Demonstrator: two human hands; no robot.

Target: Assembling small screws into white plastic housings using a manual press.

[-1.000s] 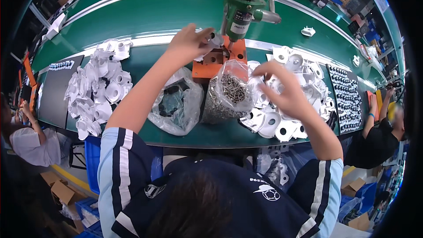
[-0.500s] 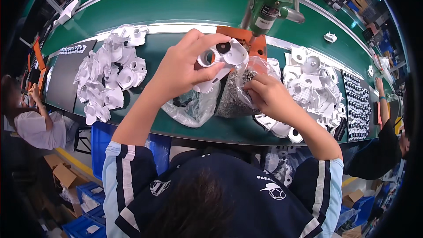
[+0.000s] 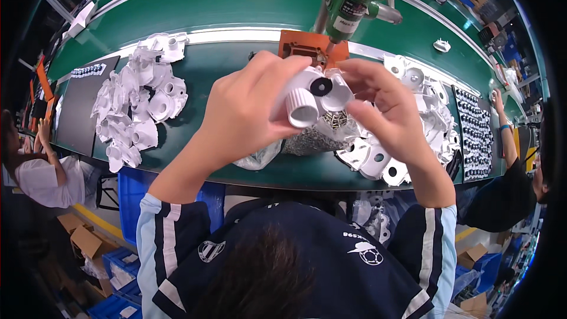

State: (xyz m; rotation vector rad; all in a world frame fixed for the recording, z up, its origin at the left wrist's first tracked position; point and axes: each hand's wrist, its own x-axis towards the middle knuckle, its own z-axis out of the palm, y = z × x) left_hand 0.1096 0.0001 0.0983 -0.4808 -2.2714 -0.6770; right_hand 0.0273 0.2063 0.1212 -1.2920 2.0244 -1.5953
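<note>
My left hand (image 3: 245, 103) is closed around a white plastic housing (image 3: 302, 108), which has a ribbed round spout pointing at me and a black disc (image 3: 321, 87) set beside it. Curled about the housing's right side is my right hand (image 3: 390, 109), thumb and fingers at its edge. Whether a small screw sits in those right fingers cannot be made out. Just below the housing lies a clear bag of screws (image 3: 313, 144), partly covered by the hands. Another clear plastic bag (image 3: 258, 157) shows under my left wrist.
An orange fixture (image 3: 288, 43) stands beyond my hands, under a green drill-press-like machine (image 3: 353, 7). White housings are heaped at left (image 3: 142, 100) and right (image 3: 436, 106). A tray of black-and-white parts (image 3: 474, 133) lies farther right. Other people work at both sides.
My right hand has left the screw bag and come up to the housing's right side. The housing has moved slightly nearer and turned, so its spout faces me.
</note>
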